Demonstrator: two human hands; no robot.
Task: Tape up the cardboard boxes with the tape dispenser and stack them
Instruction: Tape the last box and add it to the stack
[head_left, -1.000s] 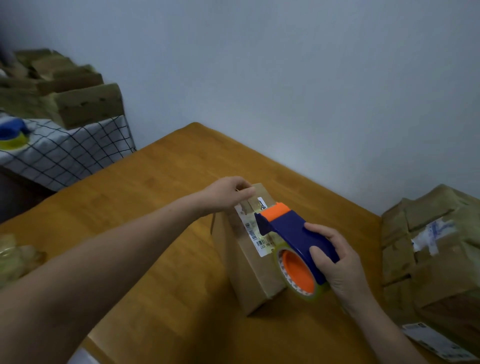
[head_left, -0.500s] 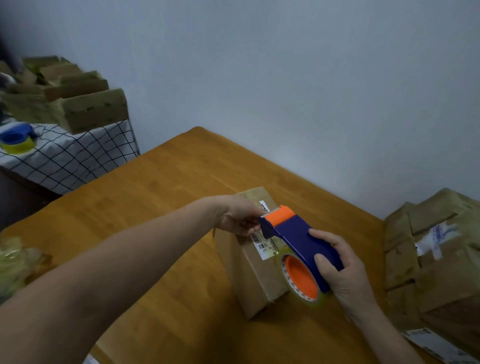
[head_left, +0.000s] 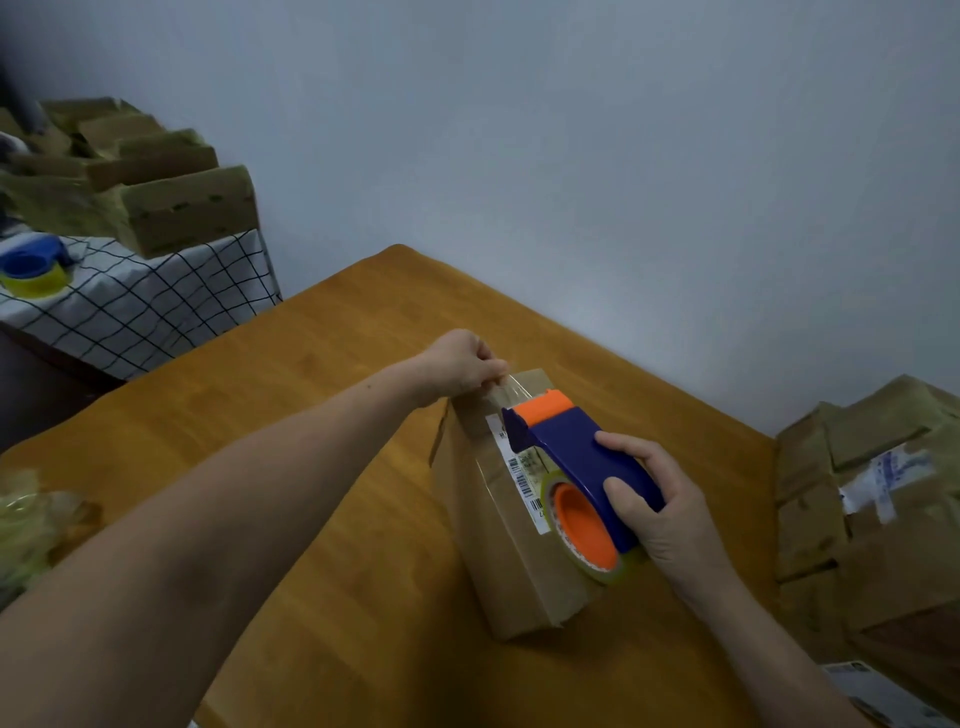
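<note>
A narrow brown cardboard box (head_left: 498, 566) with a white barcode label lies on the wooden table (head_left: 270, 447). My right hand (head_left: 660, 504) grips a blue and orange tape dispenser (head_left: 571, 457) held over the box top, its roll of clear tape toward me. My left hand (head_left: 462, 366) pinches the free end of the clear tape (head_left: 511, 389) at the box's far end, with a short strip stretched from the dispenser's mouth to my fingers.
A pile of taped cardboard boxes (head_left: 872, 514) stands at the table's right edge. On a checkered cloth (head_left: 135, 301) at the back left sit more cardboard boxes (head_left: 156, 192) and a second blue tape dispenser (head_left: 34, 262). Crumpled clear plastic (head_left: 26, 525) lies at the left.
My left hand came to the dispenser's mouth, took the tape end and pulled it out toward the box's far end. The dispenser has stayed over the box top.
</note>
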